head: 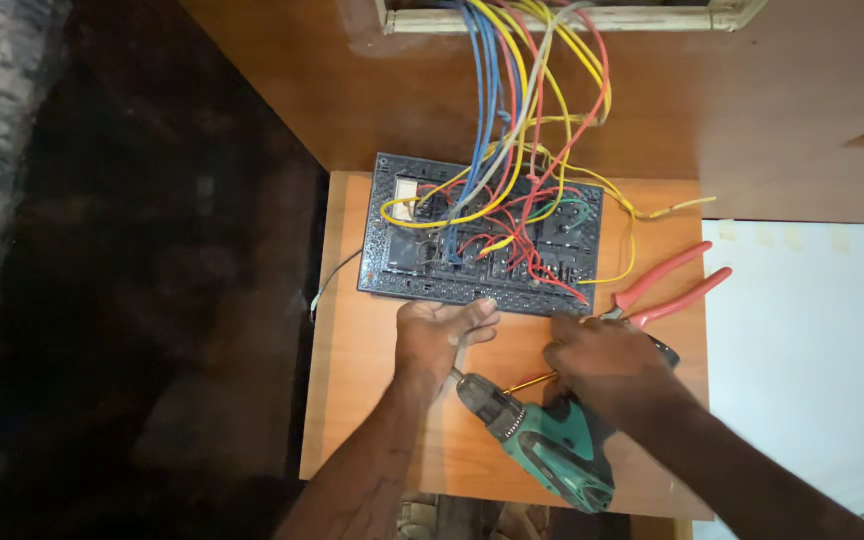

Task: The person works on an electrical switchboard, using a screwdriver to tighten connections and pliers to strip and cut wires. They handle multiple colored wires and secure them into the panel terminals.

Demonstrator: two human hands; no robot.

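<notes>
Switch panel — a dark, rectangular plate lying with its back side up — sits at the far end of a small wooden counter, pushed against an orange-brown wall. A thick bundle of blue, yellow, red and grey wires drops from a pale-framed opening in the wall and spreads across the rear of the panel, where the strands loop and cross over the switch backs. One loose yellow wire trails off to the right, clear of the panel.

The left hand rests at the near edge of the panel, its fingers curled up and pressed together against the plate's lower rim. The right hand lies just to the right, near the panel's lower right corner; its fingers are folded under, and whether they pinch anything cannot be told, though a thin brass-coloured shaft pokes out from beneath it toward the left.

A green and black cordless drill lies on the counter between the two forearms, its chuck pointing up and left, touching or nearly touching the left wrist. Red-handled pliers rest on the counter just beyond the right hand, handles splayed toward the right edge — beside a white surface that adjoins the counter.
</notes>
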